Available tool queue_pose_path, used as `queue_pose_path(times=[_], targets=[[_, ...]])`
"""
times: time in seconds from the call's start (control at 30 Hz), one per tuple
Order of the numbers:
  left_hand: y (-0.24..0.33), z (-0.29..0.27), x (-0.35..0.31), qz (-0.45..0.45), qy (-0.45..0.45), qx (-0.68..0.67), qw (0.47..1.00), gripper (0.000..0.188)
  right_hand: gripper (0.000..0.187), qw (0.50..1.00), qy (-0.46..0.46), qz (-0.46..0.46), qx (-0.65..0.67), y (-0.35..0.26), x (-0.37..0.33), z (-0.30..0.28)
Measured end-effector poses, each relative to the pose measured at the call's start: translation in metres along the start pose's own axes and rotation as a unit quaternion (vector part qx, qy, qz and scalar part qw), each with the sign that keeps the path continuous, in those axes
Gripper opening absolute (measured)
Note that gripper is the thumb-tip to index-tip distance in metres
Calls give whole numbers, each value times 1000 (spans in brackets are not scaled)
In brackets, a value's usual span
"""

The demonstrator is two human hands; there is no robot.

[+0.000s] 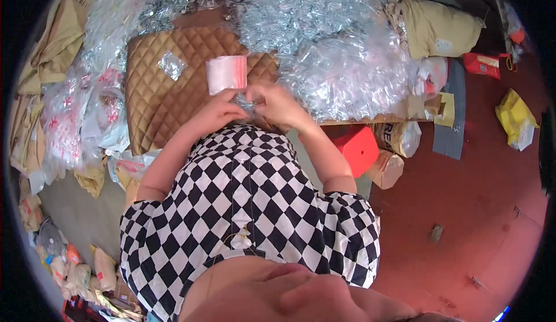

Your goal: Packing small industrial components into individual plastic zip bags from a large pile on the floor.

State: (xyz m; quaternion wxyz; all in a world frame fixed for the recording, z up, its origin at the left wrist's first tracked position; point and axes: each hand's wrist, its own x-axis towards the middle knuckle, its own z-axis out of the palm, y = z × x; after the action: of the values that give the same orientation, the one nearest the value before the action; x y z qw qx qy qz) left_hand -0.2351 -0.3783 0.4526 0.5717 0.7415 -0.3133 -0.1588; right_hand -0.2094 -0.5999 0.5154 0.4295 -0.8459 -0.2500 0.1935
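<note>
Close in front of my body, my left hand (219, 112) and my right hand (275, 105) meet at the near edge of a brown quilted mat (153, 90). Between them is a small clear plastic packet (245, 102), pinched by the fingers of both; its contents are too small to make out. Just beyond my fingers lies a stack of small clear bags with red edges (226, 73). A single filled clear packet (172, 66) rests on the mat, farther left.
A large heap of clear packets (347, 73) covers the table's right and far side. Bags with red print (69, 119) sit at the left. A red stool (356, 150) stands under the table's right edge. A yellow bag (514, 116) lies on the red floor.
</note>
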Motion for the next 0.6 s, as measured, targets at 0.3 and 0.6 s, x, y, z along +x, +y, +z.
queue_pose_path(times=[0.3, 0.6], targets=[[16, -17, 16, -21, -40, -49, 998, 9, 24, 904, 78, 97, 408, 12, -23, -7], [38, -4, -12, 30, -50, 204, 977, 15, 36, 814, -125, 220, 524, 50, -4, 47]])
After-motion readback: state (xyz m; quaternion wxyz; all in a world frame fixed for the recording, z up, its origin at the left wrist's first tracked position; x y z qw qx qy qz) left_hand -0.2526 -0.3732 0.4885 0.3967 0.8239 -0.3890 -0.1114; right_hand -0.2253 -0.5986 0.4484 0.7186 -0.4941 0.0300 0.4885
